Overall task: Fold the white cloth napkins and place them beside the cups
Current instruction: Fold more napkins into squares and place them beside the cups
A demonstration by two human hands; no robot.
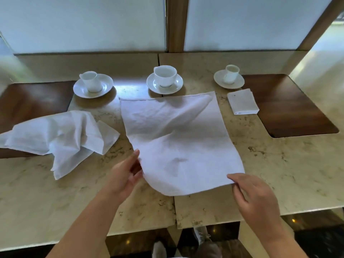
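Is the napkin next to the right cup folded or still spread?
Folded. The napkin lies as a small neat rectangle beside the right cup.

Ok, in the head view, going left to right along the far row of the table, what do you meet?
Left cup on its saucer → middle cup on its saucer → right cup on its saucer → folded napkin, just nearer than the right cup.
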